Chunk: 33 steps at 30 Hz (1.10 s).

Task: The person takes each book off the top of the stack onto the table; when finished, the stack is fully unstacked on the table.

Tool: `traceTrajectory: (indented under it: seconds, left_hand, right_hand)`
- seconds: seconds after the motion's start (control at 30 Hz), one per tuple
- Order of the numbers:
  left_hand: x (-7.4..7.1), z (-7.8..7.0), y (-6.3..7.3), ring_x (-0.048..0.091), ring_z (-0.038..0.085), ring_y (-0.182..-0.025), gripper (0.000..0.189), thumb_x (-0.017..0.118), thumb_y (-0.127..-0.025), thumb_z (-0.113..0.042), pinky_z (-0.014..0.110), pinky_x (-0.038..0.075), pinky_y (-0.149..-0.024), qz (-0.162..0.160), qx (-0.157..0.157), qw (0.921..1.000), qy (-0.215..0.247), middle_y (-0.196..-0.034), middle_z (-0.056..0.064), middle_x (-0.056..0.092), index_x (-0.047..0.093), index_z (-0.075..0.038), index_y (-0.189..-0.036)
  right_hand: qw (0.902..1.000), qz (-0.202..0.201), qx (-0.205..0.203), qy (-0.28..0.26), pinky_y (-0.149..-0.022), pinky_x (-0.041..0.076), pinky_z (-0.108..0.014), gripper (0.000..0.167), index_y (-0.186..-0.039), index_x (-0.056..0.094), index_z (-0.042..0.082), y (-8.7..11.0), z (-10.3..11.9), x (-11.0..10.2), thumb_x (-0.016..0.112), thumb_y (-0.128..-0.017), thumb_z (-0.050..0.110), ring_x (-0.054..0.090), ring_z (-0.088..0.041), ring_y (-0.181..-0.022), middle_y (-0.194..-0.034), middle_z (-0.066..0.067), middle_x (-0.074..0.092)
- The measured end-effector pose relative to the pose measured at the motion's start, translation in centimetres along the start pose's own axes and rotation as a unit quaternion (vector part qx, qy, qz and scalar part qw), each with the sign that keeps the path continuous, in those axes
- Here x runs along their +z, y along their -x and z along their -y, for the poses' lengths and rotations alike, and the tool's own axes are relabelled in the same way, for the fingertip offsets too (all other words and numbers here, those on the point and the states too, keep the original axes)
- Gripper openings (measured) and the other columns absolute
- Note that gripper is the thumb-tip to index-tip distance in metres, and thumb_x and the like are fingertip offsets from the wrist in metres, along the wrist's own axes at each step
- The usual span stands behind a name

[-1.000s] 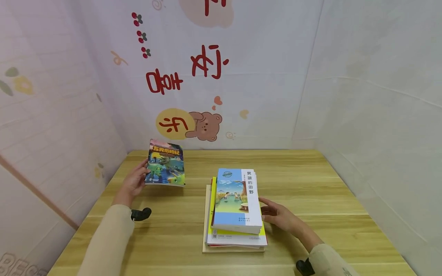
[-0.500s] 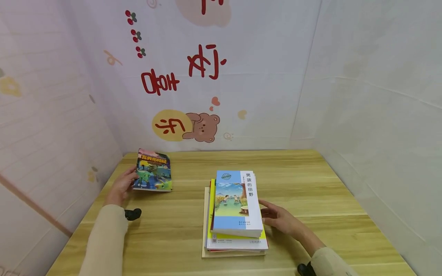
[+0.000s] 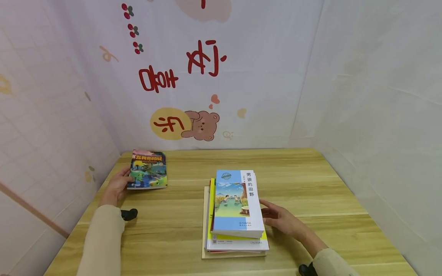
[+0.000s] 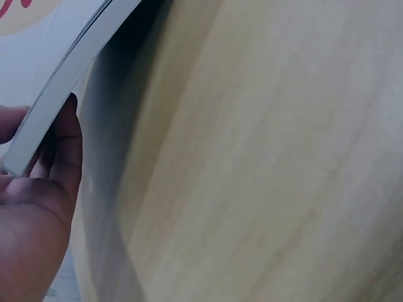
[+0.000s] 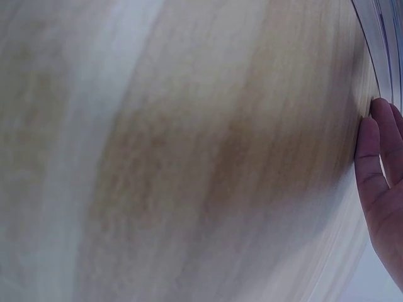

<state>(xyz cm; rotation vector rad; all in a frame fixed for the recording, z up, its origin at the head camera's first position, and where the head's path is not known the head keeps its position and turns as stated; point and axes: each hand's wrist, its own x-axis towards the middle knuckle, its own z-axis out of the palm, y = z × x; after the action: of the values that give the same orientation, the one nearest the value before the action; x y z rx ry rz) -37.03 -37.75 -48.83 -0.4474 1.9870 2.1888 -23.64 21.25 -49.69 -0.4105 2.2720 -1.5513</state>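
Note:
At the back left of the table, my left hand (image 3: 117, 185) grips the left edge of a colourful cartoon-covered book (image 3: 149, 169). In the left wrist view, the thumb lies on one side of the book's page block (image 4: 69, 94) and the fingers curl beneath it, with a gap of shadow over the wood. A stack of books stands in the middle, topped by a blue-and-white book (image 3: 232, 203). Beneath that show a yellow-and-white book (image 3: 238, 244) and a cream one (image 3: 221, 254). My right hand (image 3: 284, 222) rests beside the stack's right side, fingertips against it.
The wood-grain table (image 3: 165, 234) runs back to a white cloth wall (image 3: 269, 96) printed with a bear and red characters. More white cloth hangs close along the table's left and right sides.
My left hand has carried the cartoon book leftward and lower toward the table's back left corner. My right hand stays beside the stack. The head view has shifted slightly.

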Motion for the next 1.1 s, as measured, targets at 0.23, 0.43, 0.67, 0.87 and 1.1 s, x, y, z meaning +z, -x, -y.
traceTrajectory:
  seconds: [0.23, 0.43, 0.67, 0.87, 1.1]
  left_hand:
    - [-0.3, 0.8, -0.8, 0.021, 0.022, -0.145, 0.076, 0.043, -0.099, 0.007, 0.033, 0.027, -0.115, -0.089, 0.015, 0.9956, -0.024, -0.165, 0.008, 0.008, 0.004, -0.013, -0.16]
    - [-0.7, 1.0, -1.1, 0.019, 0.023, -0.147, 0.074, 0.04, -0.098, 0.008, 0.04, 0.021, -0.118, -0.14, 0.011, 0.9898, -0.028, -0.164, 0.009, 0.013, 0.006, -0.013, -0.16]
    - [-1.6, 1.0, -1.3, 0.02, 0.025, -0.147, 0.074, 0.038, -0.097, 0.009, 0.04, 0.022, -0.117, -0.165, 0.009, 0.9849, -0.051, -0.163, 0.009, 0.018, 0.008, -0.016, -0.161]
    - [-2.3, 0.9, -1.1, 0.023, 0.025, -0.146, 0.074, 0.045, -0.097, 0.003, 0.036, 0.025, -0.116, -0.21, 0.031, 0.9762, -0.046, -0.163, 0.012, 0.019, 0.012, -0.015, -0.161]
    - [-2.8, 0.0, -0.3, 0.034, 0.023, -0.139, 0.073, 0.05, -0.099, -0.009, 0.034, 0.034, -0.111, -0.223, 0.021, 0.9736, -0.047, -0.163, 0.01, 0.018, 0.012, -0.017, -0.161]
  right_hand:
    - [1.0, -0.002, 0.003, 0.004, -0.099, 0.046, -0.046, 0.066, -0.154, 0.033, 0.005, 0.1, 0.1, 0.1, 0.064, -0.097, 0.014, 0.05, -0.041, -0.127, -0.136, -0.026, 0.054]
    - [0.9999, -0.005, 0.009, 0.003, -0.099, 0.046, -0.047, 0.066, -0.155, 0.033, 0.006, 0.0, 0.0, 0.1, 0.065, -0.097, 0.014, 0.05, -0.04, -0.127, -0.136, -0.025, 0.054]
    - [1.0, -0.001, 0.002, 0.005, -0.1, 0.045, -0.046, 0.066, -0.155, 0.033, 0.007, -0.1, 0.0, 0.0, 0.065, -0.097, 0.013, 0.05, -0.041, -0.128, -0.137, -0.025, 0.054]
    - [1.0, 0.003, 0.003, 0.0, -0.1, 0.045, -0.049, 0.066, -0.155, 0.033, 0.007, 0.0, 0.2, 0.0, 0.064, -0.097, 0.012, 0.05, -0.041, -0.128, -0.138, -0.025, 0.053]
    - [0.9994, -0.015, 0.021, 0.024, -0.104, 0.039, -0.056, 0.067, -0.154, 0.036, 0.012, -0.1, 0.1, 0.0, 0.067, -0.095, 0.019, 0.05, -0.04, -0.128, -0.137, -0.021, 0.055]
